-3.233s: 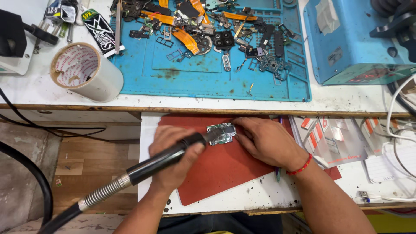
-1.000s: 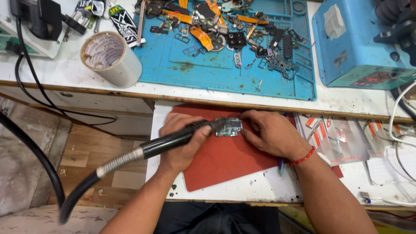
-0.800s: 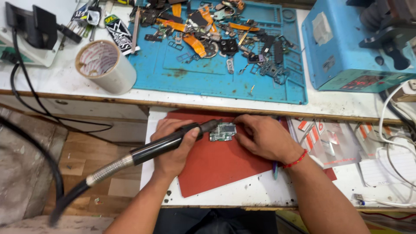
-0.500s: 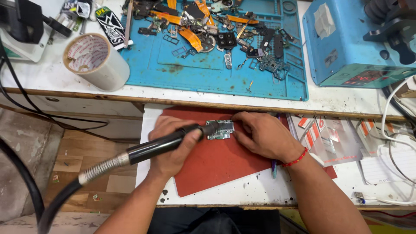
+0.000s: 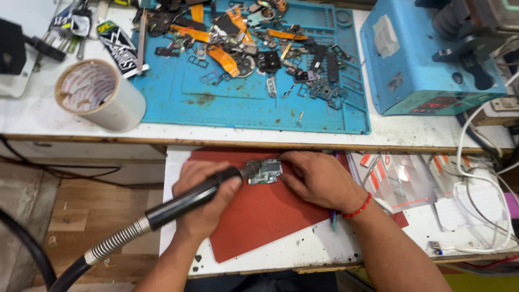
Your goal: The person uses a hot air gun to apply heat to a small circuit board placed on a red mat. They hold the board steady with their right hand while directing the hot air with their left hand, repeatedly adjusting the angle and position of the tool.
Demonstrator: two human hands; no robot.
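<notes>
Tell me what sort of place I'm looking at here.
Most likely a small electronics repair bench. The left hand aims a hose-fed black handpiece at a small circuit board steadied by the right hand; a blue work mat behind holds loose phone parts.

handpiece (image 5: 194, 197): matt black plastic, ribbed shiny metal hose | circuit board (image 5: 265, 171): green, glinting metal bits | red mat (image 5: 265, 216): matt, rubbery, smooth | blue mat (image 5: 238, 103): matt, stained | tape roll (image 5: 100, 94): glossy, cardboard core | floor (image 5: 59, 216): worn wood
</notes>
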